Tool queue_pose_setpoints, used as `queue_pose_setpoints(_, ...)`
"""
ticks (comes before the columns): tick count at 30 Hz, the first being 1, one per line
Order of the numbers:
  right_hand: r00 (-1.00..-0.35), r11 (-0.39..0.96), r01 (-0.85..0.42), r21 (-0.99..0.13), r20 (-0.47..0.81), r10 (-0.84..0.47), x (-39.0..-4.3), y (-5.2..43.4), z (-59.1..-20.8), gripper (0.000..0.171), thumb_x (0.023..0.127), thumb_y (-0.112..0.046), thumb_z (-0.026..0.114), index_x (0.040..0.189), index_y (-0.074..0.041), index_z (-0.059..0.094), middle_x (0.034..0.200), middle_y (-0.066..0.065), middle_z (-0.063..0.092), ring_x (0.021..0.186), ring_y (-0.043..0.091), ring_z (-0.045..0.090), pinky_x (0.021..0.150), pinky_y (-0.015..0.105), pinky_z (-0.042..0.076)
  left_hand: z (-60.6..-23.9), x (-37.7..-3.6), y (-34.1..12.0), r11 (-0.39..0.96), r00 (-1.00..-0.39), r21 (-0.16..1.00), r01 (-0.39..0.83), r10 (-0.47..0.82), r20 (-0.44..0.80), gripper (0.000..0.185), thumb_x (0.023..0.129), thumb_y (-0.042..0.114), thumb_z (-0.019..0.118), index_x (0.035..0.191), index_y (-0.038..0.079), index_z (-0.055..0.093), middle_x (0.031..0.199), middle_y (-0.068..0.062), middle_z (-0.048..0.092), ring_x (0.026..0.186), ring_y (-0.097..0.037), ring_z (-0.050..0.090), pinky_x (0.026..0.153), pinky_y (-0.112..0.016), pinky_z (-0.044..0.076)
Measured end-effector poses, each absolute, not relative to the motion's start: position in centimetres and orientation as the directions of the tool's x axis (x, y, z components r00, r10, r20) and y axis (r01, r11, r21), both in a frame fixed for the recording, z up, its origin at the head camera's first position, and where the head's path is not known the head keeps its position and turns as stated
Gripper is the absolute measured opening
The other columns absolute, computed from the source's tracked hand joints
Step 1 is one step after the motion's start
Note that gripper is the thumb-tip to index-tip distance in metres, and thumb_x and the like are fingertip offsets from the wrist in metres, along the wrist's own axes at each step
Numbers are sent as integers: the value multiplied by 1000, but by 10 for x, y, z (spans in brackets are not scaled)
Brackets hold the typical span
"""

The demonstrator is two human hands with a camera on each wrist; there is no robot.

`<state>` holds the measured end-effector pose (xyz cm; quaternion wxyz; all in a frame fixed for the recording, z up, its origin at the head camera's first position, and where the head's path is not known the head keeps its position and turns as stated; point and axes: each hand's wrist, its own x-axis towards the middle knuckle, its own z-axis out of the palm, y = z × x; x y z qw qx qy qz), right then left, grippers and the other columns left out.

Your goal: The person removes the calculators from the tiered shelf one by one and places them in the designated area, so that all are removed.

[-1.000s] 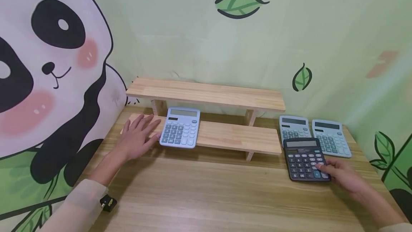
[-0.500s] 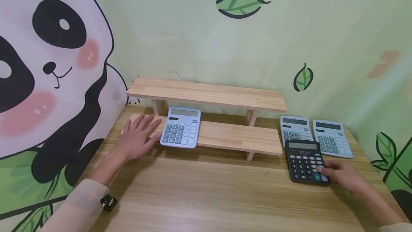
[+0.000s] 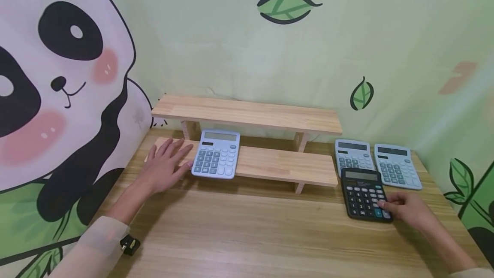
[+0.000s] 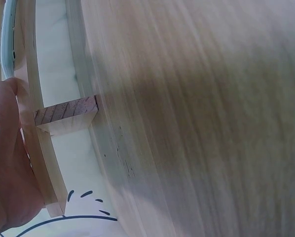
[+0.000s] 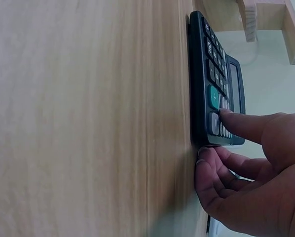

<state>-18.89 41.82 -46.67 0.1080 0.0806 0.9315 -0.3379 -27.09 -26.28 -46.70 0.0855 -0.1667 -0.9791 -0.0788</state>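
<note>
My right hand (image 3: 411,210) grips a black calculator (image 3: 360,190) by its right edge, the thumb on the lower right keys and the other fingers curled at its side. In the right wrist view the calculator (image 5: 211,79) lies flat, right at the tabletop. Its top overlaps one of two light blue calculators (image 3: 353,153) in the head view. My left hand (image 3: 164,168) rests with spread fingers on the left end of the lower shelf (image 3: 285,164). Its thumb tip is right at the left edge of another light blue calculator (image 3: 216,153) standing on that shelf.
Above and behind the lower shelf runs an upper wooden shelf (image 3: 247,113) on short supports. A second light blue calculator (image 3: 397,166) lies at the right back of the wooden table (image 3: 251,239). A panda-printed cloth (image 3: 216,37) hangs behind.
My right hand has lowered the black calculator a little onto the tabletop, nearer to me. The left hand and the light blue calculators have stayed in place.
</note>
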Motion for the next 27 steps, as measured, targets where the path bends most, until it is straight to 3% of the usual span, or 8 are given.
queue_pose_setpoints(14,-952,798,255,-546,-286,108,-189,420,-466,68,92,-43,69,120,16,53,98,21,64,83,25,58,63,33,51,-468,-273,-260,928,-927,133,347,318,199,68,99,67,30,156,30,34,162,-6,25,150,-37,10,113,-70,5)
queue_pose_setpoints(21,-990,883,118,-455,-123,70,-183,410,-447,72,96,-50,60,120,17,54,104,32,63,92,40,62,72,48,53,-467,-271,-259,928,-929,139,347,319,189,68,99,67,31,155,30,35,162,-6,26,150,-38,11,113,-71,4)
queue_pose_setpoints(27,-999,850,33,-525,-36,16,-181,361,-414,71,96,-59,53,126,5,57,115,25,64,103,38,60,78,50,52,-466,-270,-262,933,-933,133,336,310,183,67,99,66,32,156,30,34,162,-7,25,150,-39,11,113,-71,4)
